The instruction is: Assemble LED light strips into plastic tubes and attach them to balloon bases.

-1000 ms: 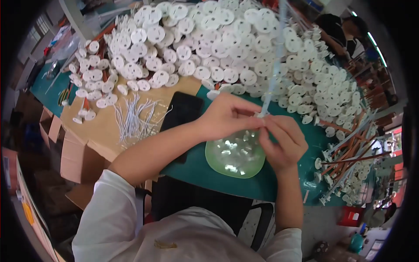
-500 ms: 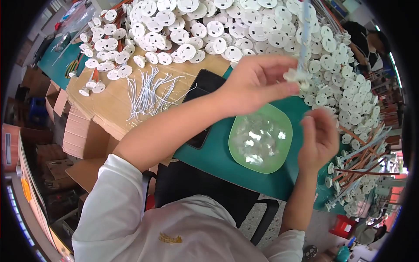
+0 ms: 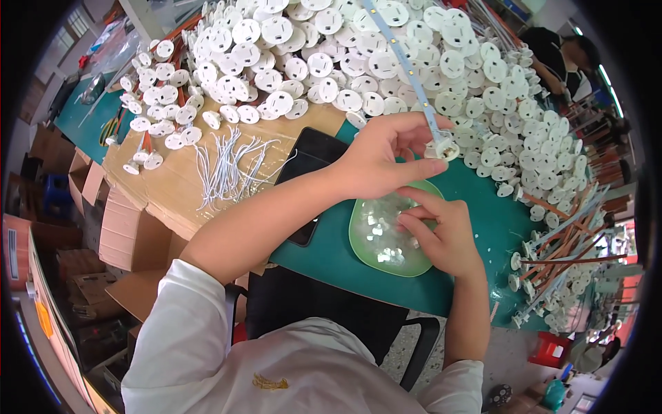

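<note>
Your left hand is raised over the desk, pinching a small white round cap between thumb and fingertips; a long pale strip rises from that cap toward the far edge. Your right hand is lower, over the green dish, its fingertips drawn together among the small clear pieces there; whether it has one pinched you cannot tell. The cap looks light and hard, probably brittle at its rim, so hold it by the sides as you do now; the strip looks thin and flexible, likely to sway or kink if you grip it far from the cap. The clear pieces look tiny and slippery, best taken one at a time with fingertips. Across the far side of the desk lies a dense heap of white discs, just beyond your left hand and easy to knock. A black flat slab lies beside the dish toward the left, a bundle of white wires on cardboard at the left edge, and rods with white ends crowd the right edge.
</note>
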Available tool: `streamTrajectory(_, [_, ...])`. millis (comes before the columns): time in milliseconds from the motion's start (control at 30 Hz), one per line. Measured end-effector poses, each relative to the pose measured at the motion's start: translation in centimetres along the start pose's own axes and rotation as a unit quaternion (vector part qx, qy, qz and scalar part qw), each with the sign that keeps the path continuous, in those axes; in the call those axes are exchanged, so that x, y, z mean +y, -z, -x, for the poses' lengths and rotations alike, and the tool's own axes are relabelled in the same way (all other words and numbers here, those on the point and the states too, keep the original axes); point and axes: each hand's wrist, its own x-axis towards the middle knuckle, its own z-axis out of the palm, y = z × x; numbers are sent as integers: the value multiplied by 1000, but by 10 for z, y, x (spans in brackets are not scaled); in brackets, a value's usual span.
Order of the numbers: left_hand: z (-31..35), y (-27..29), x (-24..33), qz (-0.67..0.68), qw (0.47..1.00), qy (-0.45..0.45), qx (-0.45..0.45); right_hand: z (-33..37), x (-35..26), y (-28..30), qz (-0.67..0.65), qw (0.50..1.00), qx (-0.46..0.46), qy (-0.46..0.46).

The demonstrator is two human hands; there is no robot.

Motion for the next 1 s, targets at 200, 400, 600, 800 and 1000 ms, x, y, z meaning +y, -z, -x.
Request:
streamTrajectory(200, [-2,-3,5,48,999,5,-7,3,12,1,-56,998,17,18])
streamTrajectory(400, [2,0,-3,65,998,21,-8,7,13,10,-125,991,37,36])
streamTrajectory(600, [0,-2,3,44,998,33,-25,5,4,22,-362,924,105,-65])
streamTrajectory(800, [4,-6,7,100,993,65,-9,4,6,15,-362,908,205,46])
streamTrajectory(1000, [10,-10,1,126,990,49,-37,12,-1,13,-294,909,276,103])
